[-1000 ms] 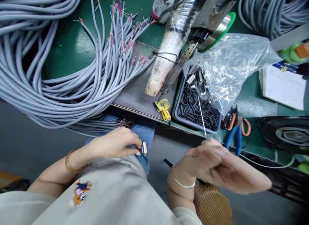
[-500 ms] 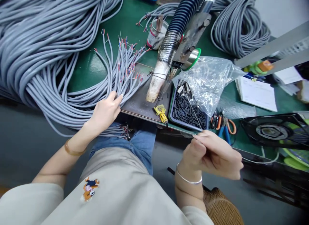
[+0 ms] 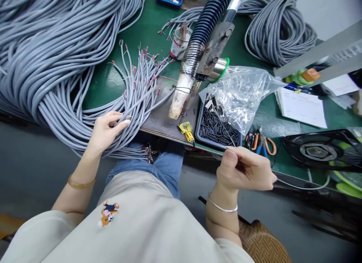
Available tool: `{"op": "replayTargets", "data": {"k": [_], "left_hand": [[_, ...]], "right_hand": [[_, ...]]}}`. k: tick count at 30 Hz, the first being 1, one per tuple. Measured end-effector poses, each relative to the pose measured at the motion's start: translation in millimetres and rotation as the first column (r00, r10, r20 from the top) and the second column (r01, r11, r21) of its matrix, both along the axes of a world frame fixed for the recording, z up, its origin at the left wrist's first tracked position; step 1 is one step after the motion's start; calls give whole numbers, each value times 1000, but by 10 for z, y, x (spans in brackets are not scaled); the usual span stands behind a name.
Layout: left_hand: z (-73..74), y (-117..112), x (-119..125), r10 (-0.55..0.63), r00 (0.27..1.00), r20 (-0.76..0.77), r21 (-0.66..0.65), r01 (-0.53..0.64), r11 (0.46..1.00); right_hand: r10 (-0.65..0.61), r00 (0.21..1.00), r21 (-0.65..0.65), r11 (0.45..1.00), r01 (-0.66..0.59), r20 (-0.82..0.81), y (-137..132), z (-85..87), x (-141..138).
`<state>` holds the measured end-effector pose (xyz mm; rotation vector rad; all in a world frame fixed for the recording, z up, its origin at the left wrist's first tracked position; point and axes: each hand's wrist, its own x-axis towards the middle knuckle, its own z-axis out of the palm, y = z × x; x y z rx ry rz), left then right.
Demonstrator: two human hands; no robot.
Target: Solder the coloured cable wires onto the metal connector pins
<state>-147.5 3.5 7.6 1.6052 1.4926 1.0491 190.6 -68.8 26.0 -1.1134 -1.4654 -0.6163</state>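
My left hand (image 3: 106,130) rests on the bundle of grey cables (image 3: 135,93), thumb and fingers bent around some of them. The cables' stripped ends fan out with red, blue and white cores showing. My right hand (image 3: 244,168) is closed, with thumb and forefinger pinching a thin solder wire (image 3: 225,126) that runs up over a tray. That blue-grey tray (image 3: 198,136) holds many short black tubes and a few metal connectors. Behind it stands a solder spool (image 3: 222,70) with a green rim.
A ribbed black hose (image 3: 206,20) with a whitish nozzle (image 3: 181,91) leans over a brown board (image 3: 158,123). Near the edge lie a yellow cutter (image 3: 187,132) and pliers (image 3: 263,144). A plastic bag (image 3: 246,86), a black fan (image 3: 319,152) and coiled cable (image 3: 278,33) are to the right.
My left hand has shifted left along the cables, and its thumb and fingers have spread somewhat. Some cable ends have moved left. My right hand has risen slightly, still pinching the solder wire.
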Motion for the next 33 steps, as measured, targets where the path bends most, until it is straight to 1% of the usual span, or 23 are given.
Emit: {"op": "replayTargets", "data": {"k": [3,6,8,10,11,12,13,14,16,18,19,20,21,22,23,24,25,26,27,28,29,31,33], "left_hand": [[-72,71,59,140,986,-85,148,-127,981],[-135,126,124,274,952,-134,278,-229,933],[-154,133,189,342,923,-176,342,-269,901],[-141,108,282,380,884,-272,393,-258,883],[-121,86,338,379,862,-337,409,-228,883],[-93,59,399,351,839,-415,400,-179,899],[-59,32,461,292,812,-505,364,-107,925],[-19,7,522,212,769,-603,305,-24,952],[63,-29,625,85,638,-765,190,97,977],[128,-36,687,22,527,-850,114,142,983],[148,-30,698,8,498,-867,92,144,985],[159,-19,694,-2,495,-869,80,144,986],[163,-8,676,-3,524,-852,83,140,987],[164,-1,646,4,588,-809,99,129,987],[167,0,607,10,689,-725,120,112,987],[176,-10,565,14,809,-588,138,83,987],[195,-33,528,10,920,-391,138,48,989],[225,-68,503,-11,989,-148,113,28,993],[264,-113,499,-45,995,94,85,37,996],[307,-167,520,-76,956,282,80,56,995],[347,-223,569,-110,911,398,80,85,993],[389,-324,742,-159,831,533,94,128,987],[347,-387,970,-179,771,611,83,163,983]], "right_hand": [[-15,1000,-10,1000,15,-5,-1,7,-29],[-3,1000,-19,1000,2,-16,-3,10,-40],[18,1000,-26,999,-19,-19,-6,12,-46],[40,999,-39,998,-41,-28,-9,18,-56],[51,998,-47,998,-53,-34,-11,23,-63],[61,997,-56,996,-63,-41,-14,28,-73],[70,996,-68,995,-73,-46,-17,34,-84],[76,996,-81,994,-80,-49,-20,40,-95],[81,995,-103,991,-86,-49,-29,51,-119],[81,995,-116,989,-86,-50,-39,59,-139],[81,995,-120,989,-86,-50,-43,60,-145],[78,996,-123,989,-84,-50,-48,61,-148],[74,996,-126,989,-79,-48,-52,59,-148],[67,997,-128,989,-73,-46,-54,56,-145],[59,997,-129,990,-65,-45,-55,52,-138],[52,998,-127,990,-57,-46,-54,46,-130],[45,998,-124,991,-51,-49,-50,40,-121],[41,998,-122,991,-47,-53,-45,35,-113],[38,997,-120,992,-45,-61,-39,31,-108],[36,997,-117,992,-44,-71,-32,30,-106],[33,996,-113,993,-43,-84,-25,33,-110],[30,992,-109,993,-44,-124,-20,52,-131],[34,985,-119,991,-54,-169,-30,85,-166]]}}
